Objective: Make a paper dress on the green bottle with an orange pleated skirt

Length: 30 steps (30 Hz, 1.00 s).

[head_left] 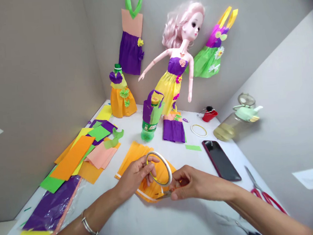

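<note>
My left hand [135, 174] has its fingers closed on a roll of white tape [165, 163], which stands tilted over a pleated orange paper piece [134, 156]. White strips run along the near edge of that paper. Beside the roll, my right hand [191, 184] is closed around a small pair of scissors [164, 195], whose blades lie by the paper's near edge. The scissors' handles are hidden within the fingers.
Coloured paper sheets [72, 157] lie at left. A green bottle [147, 131], a doll [180, 62] and a small purple skirt [173, 130] are behind the hands. At right are a phone [222, 159], red-handled scissors [264, 195] and a water bottle [224, 128].
</note>
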Motion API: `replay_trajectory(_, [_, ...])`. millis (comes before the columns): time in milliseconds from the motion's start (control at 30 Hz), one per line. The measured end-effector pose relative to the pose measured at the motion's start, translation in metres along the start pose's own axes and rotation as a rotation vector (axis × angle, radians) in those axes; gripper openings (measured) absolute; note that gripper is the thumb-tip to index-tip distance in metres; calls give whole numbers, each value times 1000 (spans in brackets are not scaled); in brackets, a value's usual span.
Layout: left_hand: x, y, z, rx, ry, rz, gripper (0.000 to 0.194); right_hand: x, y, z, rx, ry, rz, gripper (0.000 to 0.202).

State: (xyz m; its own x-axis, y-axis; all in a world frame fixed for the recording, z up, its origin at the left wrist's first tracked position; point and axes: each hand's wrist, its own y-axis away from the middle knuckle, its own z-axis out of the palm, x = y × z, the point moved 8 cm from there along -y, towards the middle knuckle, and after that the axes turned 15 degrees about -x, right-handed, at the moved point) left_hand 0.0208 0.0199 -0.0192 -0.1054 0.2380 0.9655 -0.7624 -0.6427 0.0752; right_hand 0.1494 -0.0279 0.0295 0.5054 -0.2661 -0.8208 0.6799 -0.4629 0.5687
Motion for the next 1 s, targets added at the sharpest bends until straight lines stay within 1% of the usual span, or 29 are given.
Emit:
replay_trajectory(167, [0,0,0,-2,-7,0,37,-3,2,1,-2,-55,-29,28])
replay_trajectory(333, [1,0,0,-9,-2,16,32,-1,3,2,-15,-84,-43,28])
replay_trajectory(567, [4,1,0,1,0,8,33,2,2,0,16,-89,-62,30])
replay_trajectory(833, [3,1,2,-17,-20,12,33,3,3,2,43,-114,-93,33])
replay_trajectory(1000, [1,1,0,2,-13,-1,33,9,2,3,66,-111,-78,31])
